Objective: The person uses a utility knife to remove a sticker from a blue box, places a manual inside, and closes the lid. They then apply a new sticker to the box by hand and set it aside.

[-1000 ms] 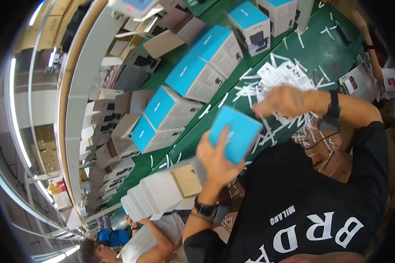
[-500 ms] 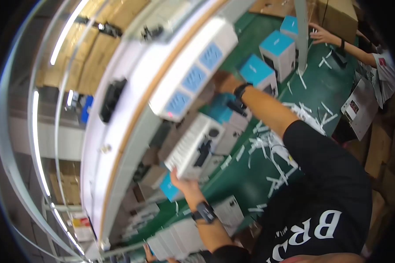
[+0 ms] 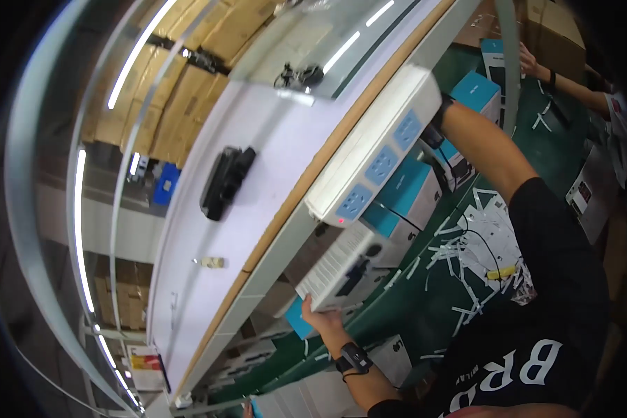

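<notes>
My left hand [image 3: 322, 319] is closed on the lower end of a white box [image 3: 343, 268] printed with a dark device, which is tilted above the green table. Part of that box is under the white power strip [image 3: 376, 157] with blue sockets. My right forearm [image 3: 484, 143] reaches behind the strip; the right hand and its fingers are hidden there. Close to it, a blue-topped white box [image 3: 405, 191] stands on the table, with a thin black cable across it. Each of my wrists wears a dark band.
Paper strips and white sheets [image 3: 491, 233] litter the green table [image 3: 425, 299]. More blue-topped boxes [image 3: 477, 90] stand at the far right, near another person's hand [image 3: 529, 61]. A pale shelf [image 3: 272, 146] above holds a black device [image 3: 226, 182]. A metal post [image 3: 511, 63] rises at the right.
The view has shifted, so the power strip and boxes appear farther right. My right hand, partly visible before, is now hidden behind the strip. My left hand keeps its hold on the white box.
</notes>
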`<state>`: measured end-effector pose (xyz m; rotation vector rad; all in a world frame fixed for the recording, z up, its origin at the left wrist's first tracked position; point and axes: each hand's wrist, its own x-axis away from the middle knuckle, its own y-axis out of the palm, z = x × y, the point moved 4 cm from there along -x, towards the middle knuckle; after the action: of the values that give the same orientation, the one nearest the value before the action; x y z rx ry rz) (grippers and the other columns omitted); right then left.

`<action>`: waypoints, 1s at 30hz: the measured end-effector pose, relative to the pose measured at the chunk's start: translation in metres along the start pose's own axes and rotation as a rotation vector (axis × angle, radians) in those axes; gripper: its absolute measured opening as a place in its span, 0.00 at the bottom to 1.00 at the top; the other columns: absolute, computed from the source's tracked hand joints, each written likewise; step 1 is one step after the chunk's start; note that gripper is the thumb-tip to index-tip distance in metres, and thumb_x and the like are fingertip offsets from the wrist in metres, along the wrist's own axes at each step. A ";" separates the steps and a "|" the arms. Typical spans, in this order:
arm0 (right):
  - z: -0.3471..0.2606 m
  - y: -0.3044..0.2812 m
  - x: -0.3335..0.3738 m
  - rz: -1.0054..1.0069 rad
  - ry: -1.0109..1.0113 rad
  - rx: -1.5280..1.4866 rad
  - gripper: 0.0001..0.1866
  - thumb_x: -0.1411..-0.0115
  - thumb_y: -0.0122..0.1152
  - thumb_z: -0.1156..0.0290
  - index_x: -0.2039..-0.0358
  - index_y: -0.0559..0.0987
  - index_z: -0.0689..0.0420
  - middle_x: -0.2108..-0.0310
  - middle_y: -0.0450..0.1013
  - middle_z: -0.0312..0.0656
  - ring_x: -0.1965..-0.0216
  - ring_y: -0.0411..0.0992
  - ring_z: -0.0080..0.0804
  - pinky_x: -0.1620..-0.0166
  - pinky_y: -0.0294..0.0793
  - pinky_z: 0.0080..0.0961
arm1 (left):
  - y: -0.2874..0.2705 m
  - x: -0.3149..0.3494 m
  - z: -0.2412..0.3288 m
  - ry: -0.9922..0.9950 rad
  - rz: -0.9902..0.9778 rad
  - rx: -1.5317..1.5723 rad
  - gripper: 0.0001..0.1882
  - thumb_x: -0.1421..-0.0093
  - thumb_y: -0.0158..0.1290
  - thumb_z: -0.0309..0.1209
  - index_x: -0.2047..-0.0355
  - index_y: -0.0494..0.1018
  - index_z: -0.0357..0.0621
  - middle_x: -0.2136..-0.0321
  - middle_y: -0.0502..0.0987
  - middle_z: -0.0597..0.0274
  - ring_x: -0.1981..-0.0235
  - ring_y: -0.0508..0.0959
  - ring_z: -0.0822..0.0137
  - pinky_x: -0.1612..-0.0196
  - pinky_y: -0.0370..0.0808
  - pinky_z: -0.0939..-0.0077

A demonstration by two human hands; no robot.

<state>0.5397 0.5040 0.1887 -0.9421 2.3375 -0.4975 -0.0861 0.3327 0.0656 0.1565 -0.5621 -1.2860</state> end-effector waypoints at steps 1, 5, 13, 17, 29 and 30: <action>0.007 -0.028 0.001 0.081 0.052 -0.086 0.16 0.39 0.65 0.62 0.55 0.85 0.60 0.58 0.82 0.49 0.57 0.79 0.42 0.54 0.78 0.37 | 0.007 -0.003 -0.001 0.001 -0.046 -0.008 0.35 0.42 0.54 0.47 0.37 0.70 0.42 0.39 0.74 0.49 0.39 0.74 0.42 0.37 0.70 0.43; 0.017 -0.121 0.047 0.441 0.187 -0.491 0.17 0.37 0.65 0.61 0.55 0.85 0.61 0.59 0.83 0.47 0.58 0.79 0.38 0.55 0.78 0.34 | 0.025 0.013 -0.017 -0.057 -0.008 0.017 0.36 0.41 0.54 0.50 0.37 0.70 0.43 0.38 0.74 0.50 0.39 0.74 0.42 0.38 0.70 0.43; -0.028 -0.250 0.235 0.322 0.104 -0.617 0.17 0.35 0.69 0.64 0.58 0.85 0.68 0.64 0.83 0.39 0.62 0.77 0.21 0.58 0.77 0.23 | 0.055 0.029 0.003 0.046 0.028 -0.173 0.37 0.38 0.53 0.53 0.35 0.68 0.41 0.37 0.71 0.46 0.36 0.69 0.43 0.34 0.63 0.43; -0.039 -0.246 0.327 0.211 0.129 -0.629 0.16 0.35 0.69 0.66 0.57 0.85 0.68 0.64 0.83 0.39 0.64 0.77 0.20 0.60 0.78 0.22 | 0.070 0.079 0.002 0.863 0.487 -1.155 0.49 0.40 0.62 0.49 0.28 0.54 0.34 0.27 0.49 0.35 0.29 0.59 0.37 0.29 0.57 0.45; -0.068 -0.102 0.585 -0.816 -0.428 -0.599 0.12 0.33 0.61 0.67 0.57 0.83 0.62 0.63 0.82 0.50 0.59 0.81 0.50 0.51 0.78 0.40 | -0.041 0.257 -0.198 0.260 -0.436 -1.178 0.37 0.49 0.70 0.42 0.44 0.70 0.36 0.43 0.70 0.44 0.41 0.70 0.50 0.38 0.67 0.55; -0.070 -0.111 0.581 -1.020 -0.472 -0.736 0.13 0.33 0.62 0.67 0.54 0.82 0.62 0.62 0.82 0.51 0.60 0.81 0.49 0.50 0.78 0.40 | -0.060 0.262 -0.191 0.194 -0.404 -1.172 0.33 0.49 0.70 0.41 0.47 0.74 0.37 0.46 0.75 0.47 0.44 0.75 0.53 0.41 0.71 0.57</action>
<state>0.2078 0.0193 0.0903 -2.2997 1.4467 0.2665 -0.0022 0.0323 -0.0424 -0.6034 0.4641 -1.7792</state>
